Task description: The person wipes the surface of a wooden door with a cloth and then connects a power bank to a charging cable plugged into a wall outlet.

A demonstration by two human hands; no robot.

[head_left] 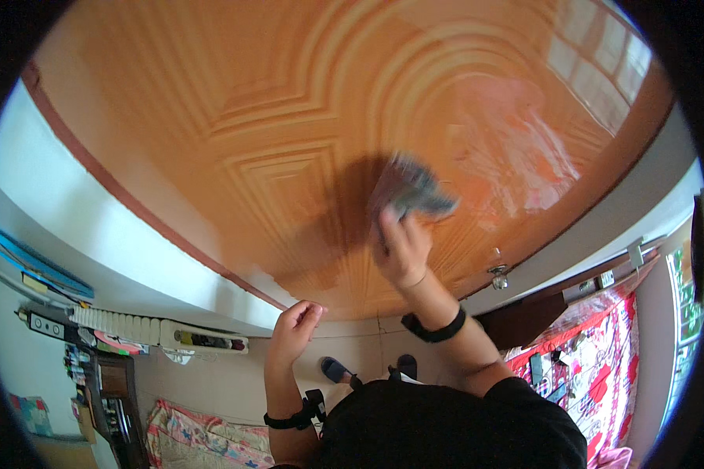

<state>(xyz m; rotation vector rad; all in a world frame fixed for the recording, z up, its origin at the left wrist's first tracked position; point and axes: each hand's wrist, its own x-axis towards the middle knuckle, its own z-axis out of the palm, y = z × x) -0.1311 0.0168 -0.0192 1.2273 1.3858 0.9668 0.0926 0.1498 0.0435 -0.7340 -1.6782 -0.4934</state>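
Note:
A glossy orange-brown wooden door [281, 141] with carved raised panels fills most of the upper view. My right hand [403, 248] is pressed around a crumpled dark grey cloth [414, 186], which lies against the door's middle and is smeared by motion. Whitish streaks [516, 148] mark the door to the right of the cloth. My left hand [293, 332] hangs low by the door's left frame, its fingers curled in, and nothing shows in them. Black bands circle both my forearms.
A door knob [498, 275] sits at the lower right. A white ribbed radiator [125, 327] and a dark cabinet [113, 391] stand left. Patterned cloth [203, 434] lies on the floor. To the right is a red-and-white covered surface [602, 375] with small items.

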